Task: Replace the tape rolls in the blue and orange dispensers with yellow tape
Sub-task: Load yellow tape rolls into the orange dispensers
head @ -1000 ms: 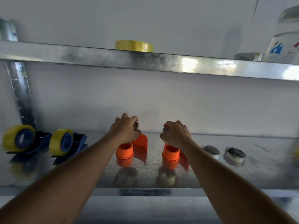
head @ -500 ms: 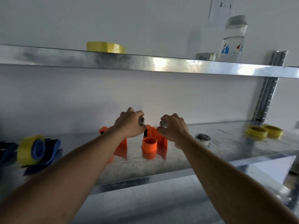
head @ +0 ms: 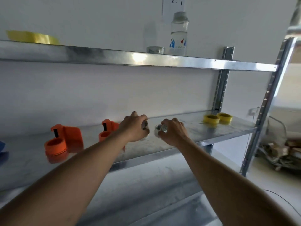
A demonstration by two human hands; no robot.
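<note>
Head view. Both arms reach forward over the lower shelf [head: 228, 132] of a metal rack.

Left hand [head: 133, 128]: fingers curled round a small greyish spent roll [head: 144, 125], held just above the shelf surface. Right hand [head: 173, 132]: fingers pinching a second small greyish roll [head: 163, 127]; a pale ring [head: 156, 130] sits just to its left, between the two hands, and whether it rests on the shelf cannot be told.

Orange dispensers: one [head: 63, 141] stands clear on the lower shelf, left of the arms, its round hub bare. The second [head: 108, 129] stands just behind the left forearm, partly hidden by it; its hub also looks bare.

Yellow tape: two rolls [head: 211, 119] [head: 224, 117] lie flat, side by side and touching, at the far right end of the lower shelf, well apart from the hands. A third yellow roll [head: 32, 38], blurred, lies on the upper shelf [head: 114, 55] at far left.

A scrap of blue [head: 3, 150] shows at the left edge; too little is visible to identify.

Upper shelf, right of centre: a clear bottle [head: 178, 33] upright, a low grey ring [head: 155, 50] just beside it.
</note>
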